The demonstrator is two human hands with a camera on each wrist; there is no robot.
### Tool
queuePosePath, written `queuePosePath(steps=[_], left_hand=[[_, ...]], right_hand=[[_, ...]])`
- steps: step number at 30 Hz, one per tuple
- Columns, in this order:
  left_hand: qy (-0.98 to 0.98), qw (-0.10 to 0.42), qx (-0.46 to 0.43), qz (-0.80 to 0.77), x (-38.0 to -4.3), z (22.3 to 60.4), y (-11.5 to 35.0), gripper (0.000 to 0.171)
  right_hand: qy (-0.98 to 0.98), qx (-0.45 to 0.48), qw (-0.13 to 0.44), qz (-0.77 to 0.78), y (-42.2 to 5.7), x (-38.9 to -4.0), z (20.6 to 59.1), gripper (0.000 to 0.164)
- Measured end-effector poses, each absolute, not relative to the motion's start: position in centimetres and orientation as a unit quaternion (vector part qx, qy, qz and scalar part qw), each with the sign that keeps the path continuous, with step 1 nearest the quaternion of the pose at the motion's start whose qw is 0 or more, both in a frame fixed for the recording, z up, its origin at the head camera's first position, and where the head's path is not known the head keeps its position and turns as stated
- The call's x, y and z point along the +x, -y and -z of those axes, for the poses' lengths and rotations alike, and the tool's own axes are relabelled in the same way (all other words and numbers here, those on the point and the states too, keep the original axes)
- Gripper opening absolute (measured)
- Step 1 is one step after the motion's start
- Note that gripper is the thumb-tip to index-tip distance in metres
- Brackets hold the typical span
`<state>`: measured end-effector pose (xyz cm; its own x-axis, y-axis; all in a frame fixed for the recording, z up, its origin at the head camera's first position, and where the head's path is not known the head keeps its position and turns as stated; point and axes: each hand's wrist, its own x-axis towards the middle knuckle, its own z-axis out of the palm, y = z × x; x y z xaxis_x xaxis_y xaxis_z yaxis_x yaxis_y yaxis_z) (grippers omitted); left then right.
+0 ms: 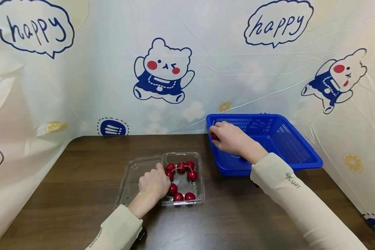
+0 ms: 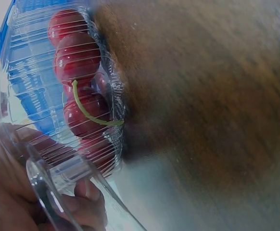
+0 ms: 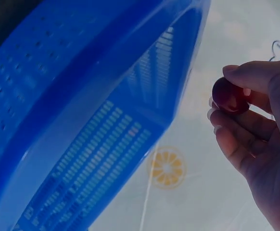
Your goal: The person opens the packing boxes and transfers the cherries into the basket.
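Note:
A clear plastic clamshell box [image 1: 182, 184] sits on the table with several red cherries [image 1: 192, 174] in it, some with green stems. Its lid [image 1: 132, 175] is folded out to the left. My left hand [image 1: 153, 182] grips the box at the hinge side; the left wrist view has fingers [image 2: 88, 204] curled at the plastic edge. Over the left rim of a blue perforated basket [image 1: 306, 156], my right hand [image 1: 232, 137] pinches one dark red cherry [image 3: 230, 95] between thumb and fingertips. Below the right wrist, a stem and a dark shape show in the basket, partly hidden.
The brown wooden table [image 1: 81, 194] carries both containers, the basket standing to the right of the box near the back edge. Behind and at the sides hangs a printed curtain [image 1: 222, 76] with bears and orange slices.

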<state>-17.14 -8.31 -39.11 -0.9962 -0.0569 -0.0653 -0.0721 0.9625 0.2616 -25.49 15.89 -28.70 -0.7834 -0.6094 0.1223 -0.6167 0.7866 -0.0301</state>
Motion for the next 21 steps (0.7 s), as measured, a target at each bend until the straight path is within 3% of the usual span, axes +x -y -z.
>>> queuePosePath(steps=[21], left_hand=[[-0.99, 0.027, -0.032, -0.131, -17.1, 39.2, 8.2, 0.029]], right_hand=[[0.964, 0.263, 0.01, -0.02, -21.6, -27.1, 30.0, 0.023]])
